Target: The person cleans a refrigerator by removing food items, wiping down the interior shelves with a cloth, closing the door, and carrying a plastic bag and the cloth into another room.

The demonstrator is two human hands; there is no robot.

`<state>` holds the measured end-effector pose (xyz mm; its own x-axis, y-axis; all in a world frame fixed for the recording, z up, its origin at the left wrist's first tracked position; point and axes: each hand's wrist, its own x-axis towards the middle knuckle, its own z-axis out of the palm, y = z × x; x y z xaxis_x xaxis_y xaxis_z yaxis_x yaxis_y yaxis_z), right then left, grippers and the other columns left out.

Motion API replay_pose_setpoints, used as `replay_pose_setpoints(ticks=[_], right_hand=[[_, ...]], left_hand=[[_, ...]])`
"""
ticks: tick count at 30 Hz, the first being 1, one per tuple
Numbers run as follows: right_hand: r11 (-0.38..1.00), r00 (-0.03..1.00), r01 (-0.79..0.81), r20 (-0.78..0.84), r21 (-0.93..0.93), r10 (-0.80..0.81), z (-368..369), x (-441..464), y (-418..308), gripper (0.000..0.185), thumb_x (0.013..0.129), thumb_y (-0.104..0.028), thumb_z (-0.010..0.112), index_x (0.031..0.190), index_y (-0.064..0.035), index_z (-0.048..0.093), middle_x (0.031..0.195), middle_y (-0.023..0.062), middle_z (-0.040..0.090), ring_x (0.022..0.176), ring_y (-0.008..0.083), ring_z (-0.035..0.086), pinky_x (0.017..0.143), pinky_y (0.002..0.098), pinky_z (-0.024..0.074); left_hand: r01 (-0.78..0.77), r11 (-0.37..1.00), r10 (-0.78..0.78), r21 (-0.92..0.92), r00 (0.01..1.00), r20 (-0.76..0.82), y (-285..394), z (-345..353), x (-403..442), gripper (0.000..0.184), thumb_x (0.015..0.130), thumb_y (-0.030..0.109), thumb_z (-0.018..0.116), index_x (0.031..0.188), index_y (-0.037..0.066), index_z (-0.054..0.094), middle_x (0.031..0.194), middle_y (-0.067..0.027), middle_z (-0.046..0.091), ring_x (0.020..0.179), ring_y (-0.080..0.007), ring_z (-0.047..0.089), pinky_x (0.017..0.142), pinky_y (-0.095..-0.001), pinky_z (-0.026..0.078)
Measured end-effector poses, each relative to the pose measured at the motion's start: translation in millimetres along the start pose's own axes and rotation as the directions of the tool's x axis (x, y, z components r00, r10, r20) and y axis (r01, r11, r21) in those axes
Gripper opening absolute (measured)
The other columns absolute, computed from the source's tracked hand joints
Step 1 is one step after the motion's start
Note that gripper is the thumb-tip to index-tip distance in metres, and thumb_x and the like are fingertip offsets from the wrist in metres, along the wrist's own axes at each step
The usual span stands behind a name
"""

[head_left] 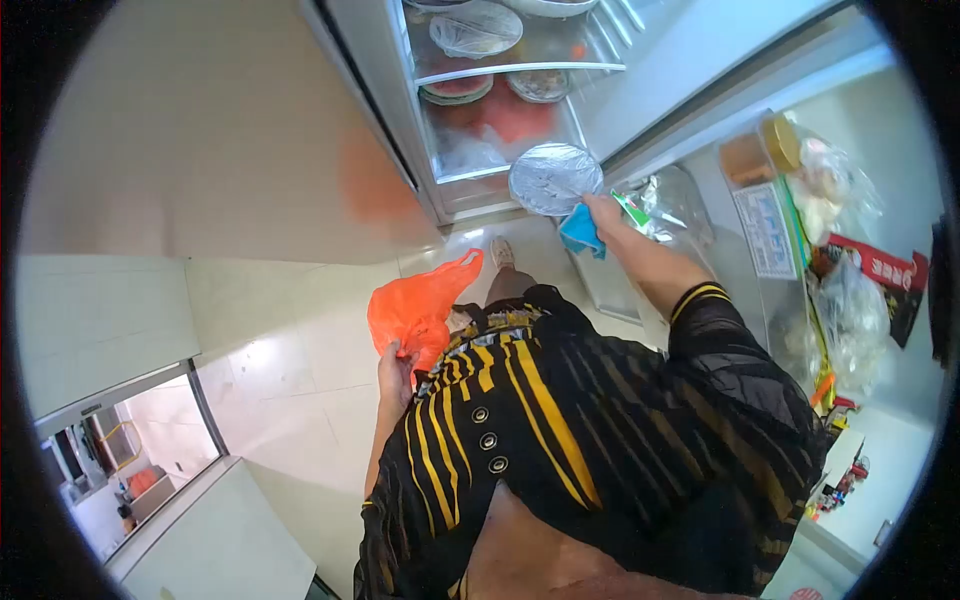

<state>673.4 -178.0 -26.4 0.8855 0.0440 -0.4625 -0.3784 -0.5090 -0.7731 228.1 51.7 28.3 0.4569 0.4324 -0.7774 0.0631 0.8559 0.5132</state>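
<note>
My left hand is closed on an orange plastic bag, which hangs in front of my left side. Out in front of the open fridge, my right hand has its fingers at the rim of a round dish covered in cling film. A blue cloth is bunched in the same hand and hangs below the dish. What lies under the film is not clear. A green and white packet shows just beyond my right wrist, beside a clear plastic bag.
Inside the fridge, a wrapped bowl sits on the upper shelf. Below it are a cut watermelon piece and another wrapped dish. The open door at right holds a brown-filled jar and several bags. Tiled floor lies at left.
</note>
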Motion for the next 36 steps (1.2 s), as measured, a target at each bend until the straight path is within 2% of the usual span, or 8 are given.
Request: replay_pose_setpoints(ticks=[3,9,19,21,24,28,34,36], right_hand=[[0.998,0.998,-0.042,0.041,0.053,0.04,20.4,-11.6,-53.3,0.021,0.072,-0.02,0.057,0.072,0.0015,0.058,0.07,0.01,0.056,0.062,0.0184,0.052,0.058,0.0333,0.0412],[0.934,0.995,-0.063,0.099,0.352,0.029,92.5,74.4,-30.6,0.023,0.074,-0.021,0.057,0.079,0.0021,0.059,0.073,0.0102,0.057,0.065,0.0172,0.051,0.061,0.0324,0.0402],[0.963,0.976,-0.198,0.127,0.181,0.176,176.1,161.1,-3.8,0.032,0.076,-0.02,0.056,0.095,0.005,0.056,0.079,0.0129,0.058,0.067,0.0199,0.053,0.064,0.0331,0.0418],[0.977,0.968,-0.213,0.134,-0.016,0.214,187.9,174.7,-15.4,0.035,0.077,-0.023,0.057,0.098,0.0059,0.055,0.087,0.0147,0.059,0.072,0.022,0.056,0.067,0.0346,0.0443],[0.919,0.902,-0.395,0.187,-0.008,0.389,210.0,198.0,-9.5,0.041,0.078,-0.029,0.06,0.099,0.0053,0.054,0.092,0.0153,0.058,0.078,0.0232,0.058,0.069,0.0364,0.0465],[0.885,0.861,-0.465,0.241,0.014,0.448,216.0,213.0,2.1,0.046,0.077,-0.034,0.062,0.101,0.0042,0.053,0.094,0.0148,0.058,0.081,0.023,0.059,0.071,0.0377,0.0477],[0.736,0.734,-0.639,0.463,0.223,0.497,182.6,165.2,-30.7,0.037,0.081,-0.033,0.058,0.099,-0.0009,0.054,0.094,0.0139,0.06,0.082,0.0239,0.059,0.075,0.0393,0.048],[0.722,0.665,-0.638,0.664,0.268,0.341,165.7,150.5,-37.5,0.048,0.08,-0.041,0.056,0.108,-0.0015,0.052,0.107,0.0152,0.055,0.092,0.0253,0.055,0.083,0.039,0.0435]], left_hand=[[-0.058,0.998,0.057,-0.013,0.994,-0.096,2.0,16.7,-9.8,0.022,0.081,0.023,0.053,0.09,0.004,0.049,0.086,-0.0067,0.055,0.078,-0.0186,0.053,0.072,-0.0306,0.044],[0.023,1.0,-0.02,0.012,0.973,-0.23,-2.6,56.8,-10.6,0.023,0.082,0.023,0.052,0.09,0.002,0.052,0.087,-0.0074,0.057,0.08,-0.0197,0.055,0.073,-0.0304,0.045],[0.064,0.997,-0.05,0.04,0.958,-0.281,-5.9,84.7,2.7,0.028,0.083,0.023,0.047,0.097,-0.001,0.051,0.098,-0.0103,0.056,0.09,-0.0203,0.054,0.078,-0.0321,0.044],[0.063,0.997,-0.049,0.041,0.954,-0.294,-2.3,88.5,7.0,0.029,0.083,0.023,0.047,0.099,-0.002,0.051,0.1,-0.0107,0.056,0.091,-0.0206,0.053,0.079,-0.032,0.043],[0.089,0.995,-0.07,0.055,0.957,-0.283,1.6,90.6,9.9,0.026,0.084,0.026,0.049,0.096,0.003,0.051,0.098,-0.0076,0.056,0.091,-0.0198,0.053,0.078,-0.0313,0.044],[0.081,0.996,-0.066,0.038,0.951,-0.301,-5.5,93.6,10.4,0.029,0.083,0.023,0.047,0.099,-0.002,0.052,0.1,-0.0109,0.056,0.092,-0.0204,0.053,0.079,-0.0319,0.042],[0.103,0.993,-0.085,0.055,0.961,-0.263,1.5,94.8,14.2,0.023,0.085,0.025,0.047,0.092,0.004,0.051,0.096,-0.0072,0.056,0.089,-0.0185,0.053,0.077,-0.0292,0.044],[0.092,0.994,-0.078,0.061,0.974,-0.211,4.4,91.5,14.8,0.023,0.085,0.026,0.046,0.092,0.004,0.051,0.095,-0.0067,0.056,0.088,-0.0177,0.052,0.077,-0.0297,0.043]])
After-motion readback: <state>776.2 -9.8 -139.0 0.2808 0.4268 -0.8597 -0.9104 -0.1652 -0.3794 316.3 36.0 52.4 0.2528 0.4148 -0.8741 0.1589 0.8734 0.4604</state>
